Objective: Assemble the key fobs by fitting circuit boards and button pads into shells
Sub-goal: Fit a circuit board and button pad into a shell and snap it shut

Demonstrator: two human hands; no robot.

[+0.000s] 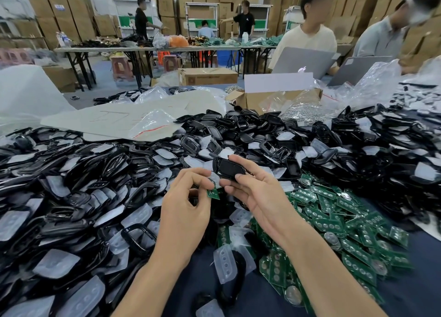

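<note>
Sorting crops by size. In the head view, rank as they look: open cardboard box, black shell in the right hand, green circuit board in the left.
1. open cardboard box, though farthest away
2. black shell
3. green circuit board, partly hidden by the left hand

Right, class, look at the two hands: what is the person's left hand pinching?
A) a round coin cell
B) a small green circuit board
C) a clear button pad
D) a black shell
B: the left hand pinches a small green circuit board between thumb and fingertips, while the right hand holds the black shell.
</note>
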